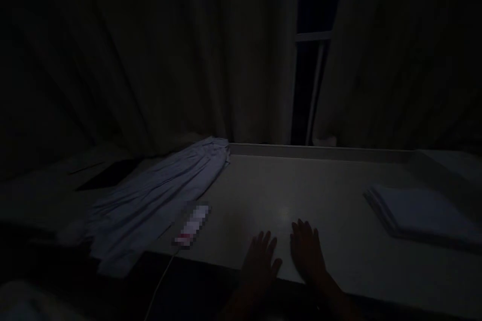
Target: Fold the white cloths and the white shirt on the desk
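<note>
Both hands are at the near edge of a pale tabletop in a dim room. My left hand is palm down with fingers spread and thumb out, holding nothing. Beside it, my right hand has its fingers stretched forward over the table, also holding nothing. To the left, a light, wrinkled cloth is gathered at its far end and hangs over the front edge. Between the cloth and my left hand is a pixelated white and red item with a cable. A folded pale cloth rests to the right.
Dark curtains hang behind the table, parted at a window. A low raised ledge runs along the back. The thin cable drops off the front edge. A dark flat item lies at the far left.
</note>
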`<state>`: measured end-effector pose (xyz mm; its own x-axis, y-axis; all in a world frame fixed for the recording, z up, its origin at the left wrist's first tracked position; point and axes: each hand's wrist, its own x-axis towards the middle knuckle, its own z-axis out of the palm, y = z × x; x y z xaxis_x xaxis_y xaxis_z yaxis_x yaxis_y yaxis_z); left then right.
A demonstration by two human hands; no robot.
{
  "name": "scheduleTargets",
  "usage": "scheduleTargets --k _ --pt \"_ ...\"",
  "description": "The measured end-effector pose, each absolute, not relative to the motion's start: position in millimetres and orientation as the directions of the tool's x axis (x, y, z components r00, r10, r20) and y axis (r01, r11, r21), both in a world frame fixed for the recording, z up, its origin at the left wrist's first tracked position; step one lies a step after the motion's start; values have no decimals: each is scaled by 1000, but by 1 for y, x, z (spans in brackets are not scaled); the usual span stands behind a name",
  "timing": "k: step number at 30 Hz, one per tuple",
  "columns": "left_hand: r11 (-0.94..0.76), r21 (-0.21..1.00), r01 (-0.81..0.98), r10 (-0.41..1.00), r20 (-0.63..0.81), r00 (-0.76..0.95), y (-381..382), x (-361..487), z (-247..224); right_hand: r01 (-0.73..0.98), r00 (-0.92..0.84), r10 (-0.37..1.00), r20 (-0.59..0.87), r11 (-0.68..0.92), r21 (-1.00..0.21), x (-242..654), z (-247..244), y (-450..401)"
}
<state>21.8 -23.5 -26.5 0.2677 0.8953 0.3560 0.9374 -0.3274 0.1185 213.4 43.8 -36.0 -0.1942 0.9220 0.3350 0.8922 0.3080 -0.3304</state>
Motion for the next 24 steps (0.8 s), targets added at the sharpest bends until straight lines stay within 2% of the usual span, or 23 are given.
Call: scheduleTargets --k 2,5,12,14,17,20,24 --pt "-313 91 945 889 379 258 -30 14 -29 926 -229 908 350 314 -208 205 -41 44" --pt "-279 113 953 896 388 217 -37 17 -31 937 -277 894 351 333 -109 206 -46 46" --pt "-314 323 893 884 442 151 -37 17 -26 939 -313 876 367 343 -17 210 -45 46" --pt "-312 401 861 871 484 90 -33 4 -14 937 -324 872 367 349 -1 210 -42 46" --pt "-222 474 852 863 502 -54 -30 -36 12 937 -326 872 365 349 3 209 -39 46" --pt "64 432 900 853 444 -274 -39 -95 33 939 -317 871 375 344 -6 210 -41 48" --pt "323 251 912 852 342 -396 -64 -179 39 934 -320 858 402 356 -16 212 -46 50"
